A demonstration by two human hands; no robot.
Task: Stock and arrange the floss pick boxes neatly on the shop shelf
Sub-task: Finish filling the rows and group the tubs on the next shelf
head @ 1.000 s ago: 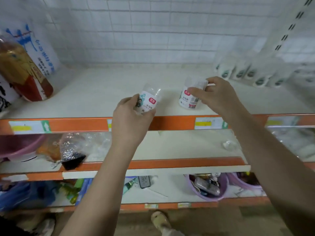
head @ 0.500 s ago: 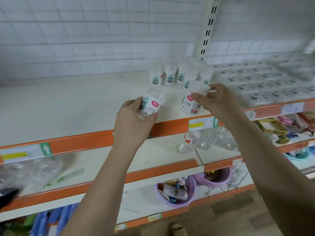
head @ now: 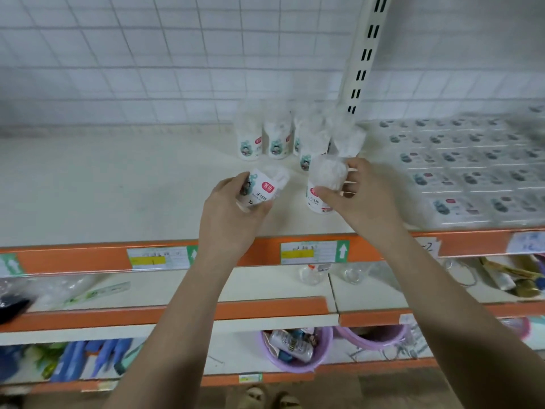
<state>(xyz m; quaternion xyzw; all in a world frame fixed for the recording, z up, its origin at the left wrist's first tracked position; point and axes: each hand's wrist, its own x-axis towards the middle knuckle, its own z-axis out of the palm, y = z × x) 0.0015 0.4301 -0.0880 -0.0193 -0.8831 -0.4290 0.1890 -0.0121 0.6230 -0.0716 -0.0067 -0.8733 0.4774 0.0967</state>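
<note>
My left hand [head: 228, 211] grips a clear round floss pick box [head: 261, 188] with a white label and red badge, tilted to the right above the top shelf [head: 118, 184]. My right hand [head: 358, 196] holds a second, upright floss pick box [head: 324, 180] just above the shelf near its front edge. Behind them, several matching boxes [head: 277, 140] stand grouped near the back of the shelf by the upright post [head: 362, 54].
Flat packs [head: 472, 169] in rows cover the shelf to the right of the post. The orange shelf edge [head: 73, 258] carries price tags. Lower shelves hold plastic bags [head: 44, 293], clear jars [head: 351, 273] and purple basins [head: 295, 349]. A white tiled wall stands behind.
The view has swung right and closer, bringing the standing boxes and flat packs into sight. Both hands carried their boxes rightward toward that group; the right box has dropped nearer the shelf.
</note>
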